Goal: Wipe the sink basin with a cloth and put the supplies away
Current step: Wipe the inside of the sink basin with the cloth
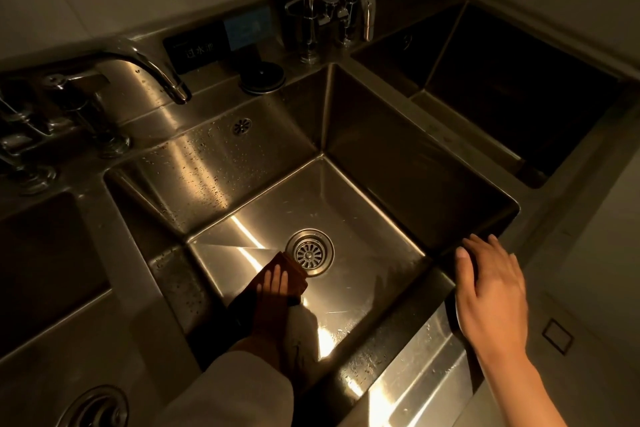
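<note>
A deep steel sink basin [363, 163] fills the middle of the view, with a round drain strainer [309, 252] in its floor. My left hand [272, 295] reaches down into the basin and presses a brown cloth [289, 265] flat on the floor just left of the drain, fingers straight. A pale sleeve covers that arm. My right hand [488, 284] rests with fingers spread on the basin's front right rim corner, holding nothing.
A second basin [512, 87] lies to the right and another [41, 253] to the left. A curved faucet [149, 69] overhangs the back left; taps and another spout [367, 0] stand at the back. A round black lid [262, 77] sits on the back ledge.
</note>
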The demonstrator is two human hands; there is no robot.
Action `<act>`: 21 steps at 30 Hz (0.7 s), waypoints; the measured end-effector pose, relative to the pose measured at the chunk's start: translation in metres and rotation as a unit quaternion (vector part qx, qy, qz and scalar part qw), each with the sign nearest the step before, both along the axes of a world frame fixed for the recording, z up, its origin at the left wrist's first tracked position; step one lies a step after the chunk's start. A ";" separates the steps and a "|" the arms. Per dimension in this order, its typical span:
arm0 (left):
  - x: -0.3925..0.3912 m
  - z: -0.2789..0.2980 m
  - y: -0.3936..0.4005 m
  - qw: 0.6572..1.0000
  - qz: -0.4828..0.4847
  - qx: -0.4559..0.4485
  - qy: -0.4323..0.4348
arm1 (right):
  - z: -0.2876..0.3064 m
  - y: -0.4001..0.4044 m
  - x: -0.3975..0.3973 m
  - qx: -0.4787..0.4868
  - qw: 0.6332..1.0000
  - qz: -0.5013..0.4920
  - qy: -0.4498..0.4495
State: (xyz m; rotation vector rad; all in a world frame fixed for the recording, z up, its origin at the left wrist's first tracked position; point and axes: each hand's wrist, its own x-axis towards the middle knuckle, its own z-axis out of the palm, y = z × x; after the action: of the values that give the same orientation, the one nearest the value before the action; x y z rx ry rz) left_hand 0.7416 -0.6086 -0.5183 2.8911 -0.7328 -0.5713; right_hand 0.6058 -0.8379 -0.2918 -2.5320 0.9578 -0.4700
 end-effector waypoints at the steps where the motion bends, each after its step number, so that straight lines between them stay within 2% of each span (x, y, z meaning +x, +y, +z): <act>1: 0.006 0.001 0.000 1.000 0.002 -0.003 0.002 | 0.000 0.000 0.000 0.000 1.000 0.000 0.001; 9: 0.036 0.006 0.001 0.998 -0.058 -0.006 0.015 | 0.002 0.001 0.000 0.007 1.000 0.001 0.000; 11: 0.035 0.009 0.000 0.996 -0.071 0.043 0.010 | 0.002 0.001 0.000 0.009 1.000 0.000 0.000; 13: 0.046 0.003 0.001 0.998 -0.033 0.059 0.015 | 0.001 0.001 -0.001 0.010 1.000 0.000 0.000; 16: 0.055 -0.007 -0.001 0.988 -0.012 0.141 0.063 | 0.001 0.000 -0.001 0.007 1.000 -0.002 0.001; 21: 0.057 -0.012 -0.001 0.989 -0.012 0.139 0.044 | 0.001 0.001 -0.001 0.009 1.000 -0.001 0.001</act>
State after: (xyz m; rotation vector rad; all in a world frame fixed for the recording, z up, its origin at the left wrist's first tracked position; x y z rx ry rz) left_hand 0.7987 -0.6100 -0.5301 3.0864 -0.7276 -0.8628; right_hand 0.6046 -0.8374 -0.2912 -2.5155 0.9603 -0.4579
